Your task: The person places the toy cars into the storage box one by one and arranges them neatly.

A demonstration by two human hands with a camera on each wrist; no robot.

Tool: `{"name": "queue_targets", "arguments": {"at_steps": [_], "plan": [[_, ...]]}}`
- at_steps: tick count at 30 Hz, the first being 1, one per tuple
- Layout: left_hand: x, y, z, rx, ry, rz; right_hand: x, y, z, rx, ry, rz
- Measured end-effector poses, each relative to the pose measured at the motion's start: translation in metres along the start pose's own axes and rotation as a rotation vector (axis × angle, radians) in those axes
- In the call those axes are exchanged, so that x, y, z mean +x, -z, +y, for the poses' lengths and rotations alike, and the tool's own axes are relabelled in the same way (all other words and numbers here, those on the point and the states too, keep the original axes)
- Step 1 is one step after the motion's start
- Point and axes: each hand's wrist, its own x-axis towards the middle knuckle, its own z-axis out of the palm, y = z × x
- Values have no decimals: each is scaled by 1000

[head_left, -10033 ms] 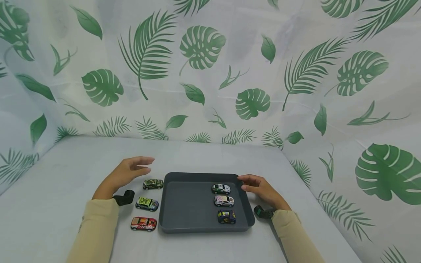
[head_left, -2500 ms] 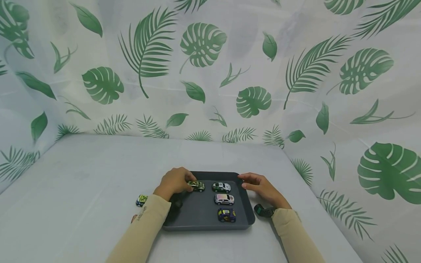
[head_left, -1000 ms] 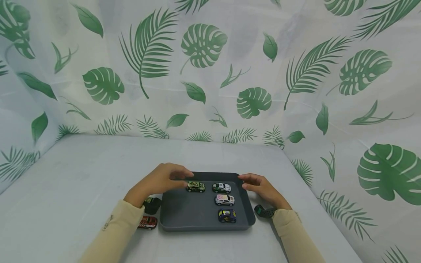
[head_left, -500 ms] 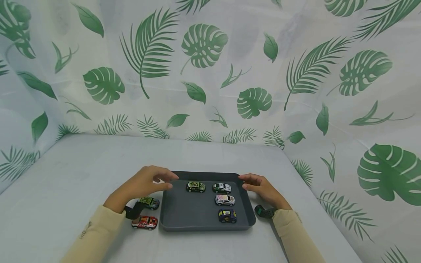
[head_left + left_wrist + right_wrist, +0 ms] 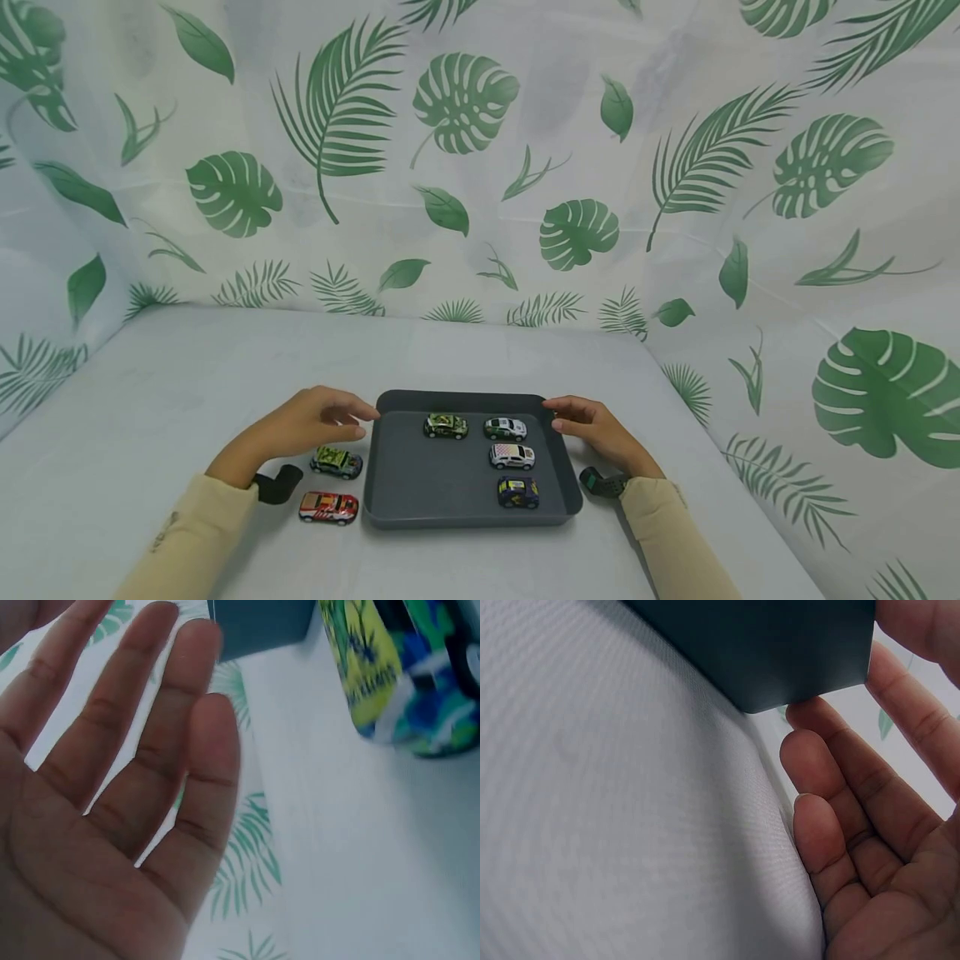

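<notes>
My left hand (image 5: 300,427) hovers beside the tray's far left corner, fingers spread and holding nothing. In the left wrist view its palm and separated fingers (image 5: 154,750) show, with a yellow-green patterned toy car (image 5: 405,682) to the right. My right hand (image 5: 600,433) rests at the far right corner of the dark grey tray (image 5: 427,492), fingers loosely bent against the outside. The right wrist view shows the tray wall (image 5: 780,652) touching its fingers. Inside the tray are a camouflage toy car (image 5: 446,426), a white-green one (image 5: 506,429), a white-pink one (image 5: 512,456) and a dark blue one (image 5: 518,492).
On the white table (image 5: 420,567), left of the tray, lie the yellow-green toy car (image 5: 337,462) and a red toy car (image 5: 328,507). A leaf-print cloth (image 5: 480,167) stands behind and to the sides.
Ten seconds ago the camouflage car lay outside, left of the tray; my left hand put it inside and released it. That hand has since withdrawn leftward. My right hand stays put.
</notes>
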Motion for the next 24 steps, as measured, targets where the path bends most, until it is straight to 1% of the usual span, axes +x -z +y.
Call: {"name": "queue_targets", "arguments": {"at_steps": [5,9,12,17,20,24], "plan": [[-4,5,-8,-16,32,-8,0,0,0,10,6,-1],[-7,10,-14,-39,35,-2,0,0,0,9,3,4],[-8,12,-19,-61,37,-11,0,0,-1,6,-6,8],[-10,14,-29,-94,62,-58,0,0,-2,6,-16,10],[-11,15,-34,-93,76,-92,0,-1,-2,4,-16,12],[-13,15,-39,-112,100,-131,0,0,-1,-2,-15,12]]}}
